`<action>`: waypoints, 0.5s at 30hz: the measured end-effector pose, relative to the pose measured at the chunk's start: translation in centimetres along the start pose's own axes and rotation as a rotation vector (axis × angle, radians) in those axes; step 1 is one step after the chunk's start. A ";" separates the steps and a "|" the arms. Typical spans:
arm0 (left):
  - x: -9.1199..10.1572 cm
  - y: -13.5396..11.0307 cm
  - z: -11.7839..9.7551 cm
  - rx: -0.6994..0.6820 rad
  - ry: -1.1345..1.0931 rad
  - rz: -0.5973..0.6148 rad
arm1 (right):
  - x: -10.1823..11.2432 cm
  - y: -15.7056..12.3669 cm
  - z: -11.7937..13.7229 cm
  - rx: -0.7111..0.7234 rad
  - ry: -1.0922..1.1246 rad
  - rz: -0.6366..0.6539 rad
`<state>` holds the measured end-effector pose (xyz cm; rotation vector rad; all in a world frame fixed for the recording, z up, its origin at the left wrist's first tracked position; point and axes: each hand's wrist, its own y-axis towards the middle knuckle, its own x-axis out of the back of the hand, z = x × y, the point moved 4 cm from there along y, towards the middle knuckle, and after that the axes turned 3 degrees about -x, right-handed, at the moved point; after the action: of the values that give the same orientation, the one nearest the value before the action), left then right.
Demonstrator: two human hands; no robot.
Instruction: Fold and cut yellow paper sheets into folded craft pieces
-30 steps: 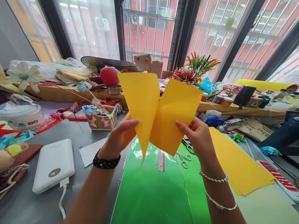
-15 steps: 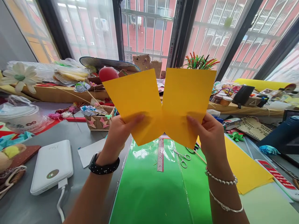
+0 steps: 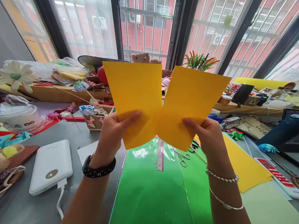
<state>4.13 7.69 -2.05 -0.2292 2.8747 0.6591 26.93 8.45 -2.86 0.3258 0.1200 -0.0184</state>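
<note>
My left hand [image 3: 114, 130] grips a yellow sheet of paper [image 3: 137, 90], the thumb across its front and the fingers hidden behind. Another yellow sheet [image 3: 193, 99] is pinched the same way in my right hand [image 3: 205, 130]. Both sheets are held up above the table, tilted apart at the top in a V. Their inner edges meet or overlap low in the middle; I cannot tell which lies in front. Below them, a ruler [image 3: 160, 158] and small scissors [image 3: 182, 157] lie on a green plastic-covered mat [image 3: 149, 193].
A white power bank [image 3: 52, 165] with a cable lies at left. More yellow paper [image 3: 247, 165] and a red-and-white device [image 3: 277, 175] lie at right. Behind stand a decorated cardboard box [image 3: 92, 122] and a cluttered shelf [image 3: 53, 93] below the barred windows.
The sheets have turned: the left one stands more upright and shifted left, and the right one leans further right. My left hand has moved slightly left. Both hands still hold their sheets.
</note>
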 end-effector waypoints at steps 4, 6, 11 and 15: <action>-0.7 -0.1 -0.2 0.024 0.007 0.030 | 0.1 -0.3 0.3 0.022 0.020 -0.032; -0.9 -0.2 -0.2 0.037 0.029 0.005 | 0.1 -0.5 0.5 0.009 0.029 -0.031; -0.9 -0.5 -0.7 -0.068 0.131 -0.059 | 0.1 -0.9 1.0 -0.064 0.031 -0.062; -0.6 -0.8 -1.3 -0.138 0.162 -0.172 | 0.1 -1.1 1.4 -0.067 0.061 -0.099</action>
<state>4.64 6.50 -1.14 -0.5674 2.9176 0.8417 27.11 6.95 -1.92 0.2533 0.1964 -0.1019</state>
